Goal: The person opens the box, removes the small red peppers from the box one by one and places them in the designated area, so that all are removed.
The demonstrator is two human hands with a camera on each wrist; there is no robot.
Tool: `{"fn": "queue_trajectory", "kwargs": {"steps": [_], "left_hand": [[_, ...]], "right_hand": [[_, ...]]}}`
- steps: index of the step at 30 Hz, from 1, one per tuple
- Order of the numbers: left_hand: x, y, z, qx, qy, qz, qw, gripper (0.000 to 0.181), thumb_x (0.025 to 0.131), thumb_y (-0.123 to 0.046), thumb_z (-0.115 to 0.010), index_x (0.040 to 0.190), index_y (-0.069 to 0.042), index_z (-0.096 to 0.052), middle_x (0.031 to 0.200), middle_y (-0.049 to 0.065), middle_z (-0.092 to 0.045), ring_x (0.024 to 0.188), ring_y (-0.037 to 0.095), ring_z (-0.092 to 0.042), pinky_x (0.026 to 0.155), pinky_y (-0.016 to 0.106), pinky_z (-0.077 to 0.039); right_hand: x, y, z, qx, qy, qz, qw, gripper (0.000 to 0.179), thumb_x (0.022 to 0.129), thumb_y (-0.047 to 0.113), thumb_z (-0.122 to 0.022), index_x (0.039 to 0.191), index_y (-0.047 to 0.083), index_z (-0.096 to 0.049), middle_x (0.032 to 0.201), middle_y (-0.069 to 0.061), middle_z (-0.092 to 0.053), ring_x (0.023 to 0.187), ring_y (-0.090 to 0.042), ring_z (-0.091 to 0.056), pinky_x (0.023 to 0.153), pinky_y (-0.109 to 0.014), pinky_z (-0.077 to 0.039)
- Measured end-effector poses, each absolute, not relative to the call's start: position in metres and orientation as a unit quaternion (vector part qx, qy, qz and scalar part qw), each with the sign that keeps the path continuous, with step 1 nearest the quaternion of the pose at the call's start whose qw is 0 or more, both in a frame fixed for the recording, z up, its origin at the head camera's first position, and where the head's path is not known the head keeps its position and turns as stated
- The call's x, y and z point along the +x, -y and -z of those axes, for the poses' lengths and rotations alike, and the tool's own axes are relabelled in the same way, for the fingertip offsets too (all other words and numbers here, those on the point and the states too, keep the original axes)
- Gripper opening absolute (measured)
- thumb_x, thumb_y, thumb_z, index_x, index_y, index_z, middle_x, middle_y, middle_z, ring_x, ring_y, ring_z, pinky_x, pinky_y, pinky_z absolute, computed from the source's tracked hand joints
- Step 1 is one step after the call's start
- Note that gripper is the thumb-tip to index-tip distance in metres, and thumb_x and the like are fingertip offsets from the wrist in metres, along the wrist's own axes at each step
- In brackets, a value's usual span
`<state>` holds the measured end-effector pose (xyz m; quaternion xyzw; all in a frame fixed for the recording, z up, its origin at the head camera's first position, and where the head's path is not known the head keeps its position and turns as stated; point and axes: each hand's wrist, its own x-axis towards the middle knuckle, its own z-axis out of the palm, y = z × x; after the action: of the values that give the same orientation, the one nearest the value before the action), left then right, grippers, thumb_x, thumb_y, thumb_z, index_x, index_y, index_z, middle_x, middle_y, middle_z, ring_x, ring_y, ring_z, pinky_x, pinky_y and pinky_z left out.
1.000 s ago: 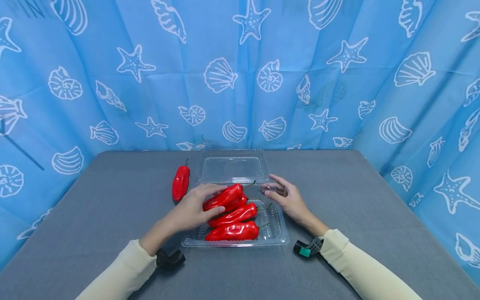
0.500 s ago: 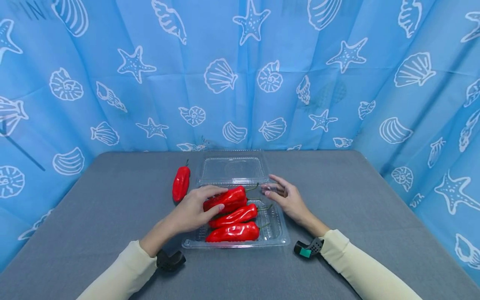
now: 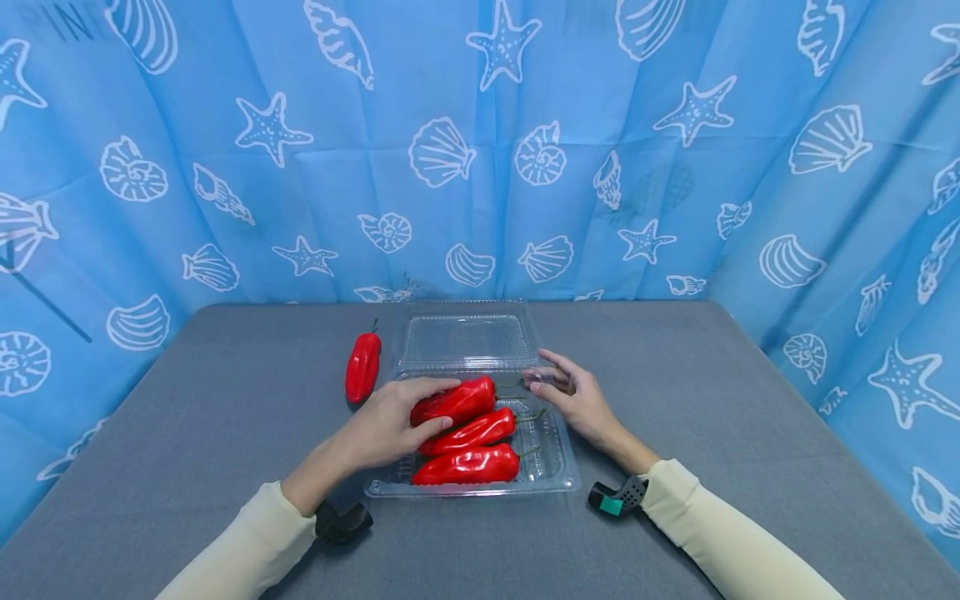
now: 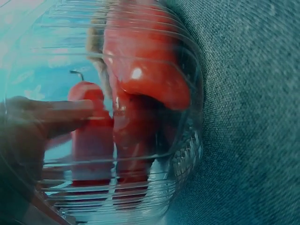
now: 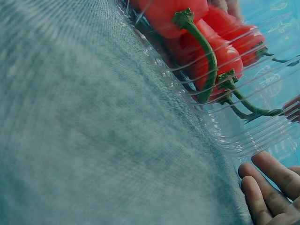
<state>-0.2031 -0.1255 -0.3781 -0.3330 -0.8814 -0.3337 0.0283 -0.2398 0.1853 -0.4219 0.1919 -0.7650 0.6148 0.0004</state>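
Note:
My left hand holds a red pepper between thumb and fingers, low in the clear plastic container. Another stem shows just below it, so a further pepper seems to lie beneath. A middle red pepper and a front red pepper lie side by side, stems to the right. In the left wrist view the thumb shows past the container's ribbed wall. My right hand grips the container's back right corner. The right wrist view has its fingers outside the wall and green stems inside.
The container's clear lid lies folded back behind it. One more red pepper lies on the grey tablecloth, left of the lid. A blue curtain with white shells hangs behind the table.
The pepper in my left hand has come down and slightly toward me, its stem now level beside the other peppers. My right hand has stayed in place.

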Motion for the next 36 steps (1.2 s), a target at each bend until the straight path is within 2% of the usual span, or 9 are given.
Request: {"fn": "queue_trajectory", "kwargs": {"steps": [9, 13, 17, 23, 26, 28, 30, 32, 36], "left_hand": [[-0.207, 0.131, 0.375, -0.319, 0.839, 0.438, 0.047, 0.055, 0.088, -0.010, -0.079, 0.140, -0.012, -0.061, 0.131, 0.005, -0.065, 0.109, 0.023, -0.064, 0.080, 0.029, -0.059], [-0.213, 0.139, 0.368, -0.269, 0.830, 0.479, 0.096, 0.055, 0.088, -0.013, -0.079, 0.140, -0.014, -0.061, 0.128, 0.006, -0.066, 0.107, 0.024, -0.063, 0.079, 0.034, -0.060], [-0.220, 0.154, 0.362, -0.213, 0.820, 0.505, 0.166, 0.052, 0.091, -0.014, -0.077, 0.140, -0.009, -0.060, 0.126, 0.012, -0.066, 0.108, 0.027, -0.063, 0.083, 0.038, -0.058], [-0.235, 0.182, 0.362, -0.146, 0.816, 0.498, 0.255, 0.054, 0.090, -0.010, -0.076, 0.140, 0.000, -0.058, 0.129, 0.018, -0.065, 0.110, 0.033, -0.065, 0.085, 0.018, -0.050], [-0.240, 0.196, 0.366, -0.103, 0.821, 0.498, 0.258, 0.055, 0.091, -0.011, -0.075, 0.141, 0.000, -0.056, 0.133, 0.019, -0.063, 0.113, 0.035, -0.064, 0.083, 0.011, -0.046], [-0.243, 0.204, 0.369, -0.072, 0.828, 0.495, 0.254, 0.055, 0.092, -0.013, -0.074, 0.142, -0.001, -0.056, 0.134, 0.019, -0.062, 0.116, 0.035, -0.062, 0.084, 0.011, -0.046], [-0.244, 0.211, 0.373, -0.042, 0.835, 0.490, 0.247, 0.055, 0.093, -0.016, -0.074, 0.143, -0.002, -0.055, 0.136, 0.019, -0.060, 0.119, 0.035, -0.060, 0.088, 0.018, -0.049], [-0.246, 0.216, 0.376, -0.017, 0.840, 0.486, 0.240, 0.054, 0.094, -0.016, -0.073, 0.143, -0.002, -0.055, 0.137, 0.020, -0.059, 0.121, 0.036, -0.059, 0.092, 0.031, -0.053], [-0.248, 0.224, 0.382, 0.033, 0.848, 0.479, 0.223, 0.054, 0.095, -0.018, -0.071, 0.143, 0.001, -0.053, 0.138, 0.024, -0.058, 0.122, 0.041, -0.057, 0.095, 0.054, -0.052]], "right_hand": [[-0.240, -0.186, 0.421, 0.193, 0.764, -0.616, 0.000, 0.064, 0.097, 0.003, -0.063, 0.151, -0.012, -0.032, 0.128, -0.029, -0.063, 0.114, -0.030, -0.068, 0.093, -0.023, -0.053], [-0.241, -0.185, 0.422, 0.193, 0.762, -0.618, 0.000, 0.064, 0.097, 0.003, -0.063, 0.151, -0.012, -0.032, 0.128, -0.030, -0.063, 0.115, -0.035, -0.066, 0.093, -0.023, -0.053], [-0.241, -0.185, 0.423, 0.192, 0.762, -0.618, 0.000, 0.064, 0.097, 0.003, -0.063, 0.151, -0.012, -0.032, 0.128, -0.030, -0.063, 0.116, -0.041, -0.064, 0.093, -0.023, -0.052], [-0.241, -0.186, 0.424, 0.195, 0.758, -0.622, 0.006, 0.063, 0.097, 0.001, -0.063, 0.150, -0.013, -0.032, 0.128, -0.031, -0.062, 0.114, -0.036, -0.066, 0.093, -0.023, -0.053], [-0.241, -0.186, 0.424, 0.193, 0.760, -0.620, 0.007, 0.064, 0.097, 0.002, -0.063, 0.150, -0.012, -0.032, 0.128, -0.031, -0.063, 0.113, -0.031, -0.068, 0.093, -0.024, -0.053], [-0.241, -0.186, 0.424, 0.189, 0.763, -0.619, 0.004, 0.064, 0.097, 0.003, -0.064, 0.151, -0.011, -0.032, 0.128, -0.029, -0.063, 0.112, -0.028, -0.068, 0.093, -0.023, -0.053], [-0.241, -0.186, 0.424, 0.186, 0.765, -0.617, 0.001, 0.065, 0.097, 0.005, -0.064, 0.151, -0.011, -0.032, 0.128, -0.028, -0.064, 0.112, -0.025, -0.069, 0.093, -0.023, -0.053], [-0.241, -0.186, 0.423, 0.183, 0.766, -0.616, -0.002, 0.065, 0.097, 0.006, -0.065, 0.152, -0.010, -0.032, 0.129, -0.027, -0.064, 0.112, -0.023, -0.069, 0.093, -0.023, -0.053], [-0.241, -0.186, 0.423, 0.183, 0.764, -0.618, -0.005, 0.066, 0.098, 0.007, -0.065, 0.152, -0.009, -0.032, 0.129, -0.027, -0.064, 0.113, -0.027, -0.068, 0.094, -0.023, -0.052]]}}
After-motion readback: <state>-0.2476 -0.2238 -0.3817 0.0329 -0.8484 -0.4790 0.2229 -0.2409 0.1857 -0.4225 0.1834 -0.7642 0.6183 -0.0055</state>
